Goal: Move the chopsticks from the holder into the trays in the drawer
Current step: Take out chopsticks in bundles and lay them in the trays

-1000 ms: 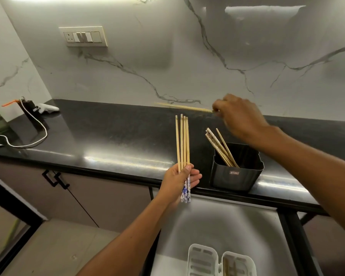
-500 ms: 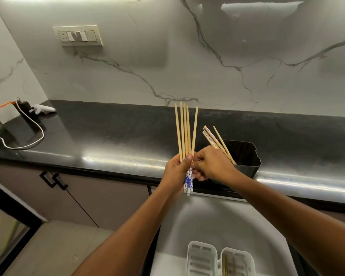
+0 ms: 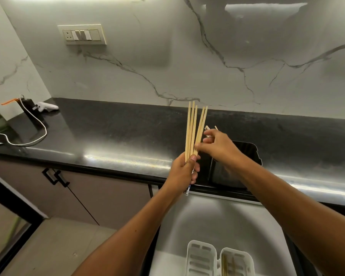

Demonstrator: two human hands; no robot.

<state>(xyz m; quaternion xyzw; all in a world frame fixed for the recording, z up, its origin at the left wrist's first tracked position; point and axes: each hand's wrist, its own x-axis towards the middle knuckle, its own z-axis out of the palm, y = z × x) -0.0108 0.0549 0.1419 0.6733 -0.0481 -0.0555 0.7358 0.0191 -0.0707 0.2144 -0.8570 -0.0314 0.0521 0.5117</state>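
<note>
My left hand (image 3: 182, 169) grips a fan of several wooden chopsticks (image 3: 191, 129), tips up, with blue-patterned ends poking out below the fist. My right hand (image 3: 217, 146) hovers just right of the bundle, above the black holder (image 3: 249, 154) on the counter, fingers loosely apart and touching the bundle's right side. A few chopstick ends (image 3: 207, 128) show behind its fingers, still in the holder. In the open drawer below lie two white trays (image 3: 201, 257); the right one holds a few chopsticks (image 3: 225, 265).
The black counter (image 3: 118, 134) runs across, with a white cable (image 3: 34, 136) and a small white device (image 3: 47, 106) at far left. Marble backsplash with a switch plate (image 3: 82, 34) behind. Cabinet handles (image 3: 55, 177) sit below the counter's left part.
My right hand carried a chopstick from the holder to my left hand's bundle, released it there, and now lifts back toward the holder. The bundle is one stick larger and more fanned.
</note>
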